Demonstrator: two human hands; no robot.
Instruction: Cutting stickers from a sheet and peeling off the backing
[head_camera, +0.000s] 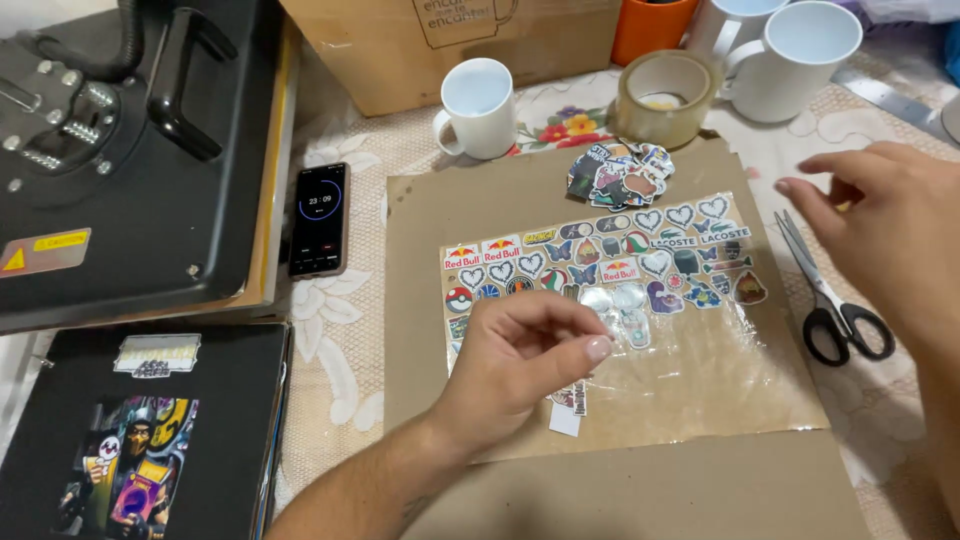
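Upper rows of clear film sheet (640, 300) filled with stickers; lower half bare. Loose sticker pile (620, 175) remains toward table's far edge. Your left hand (520, 355) fingers pinch near film, contents unclear; right hand (880, 230) fingers loosely spread, empty.

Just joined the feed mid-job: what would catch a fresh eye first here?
First, the clear sheet of small colourful stickers on brown cardboard mid-table, with the left hand pinching at its lower left part. The right hand hovers open above black-handled scissors at the right. A loose sticker pile and a tape roll lie behind, white mugs around them.
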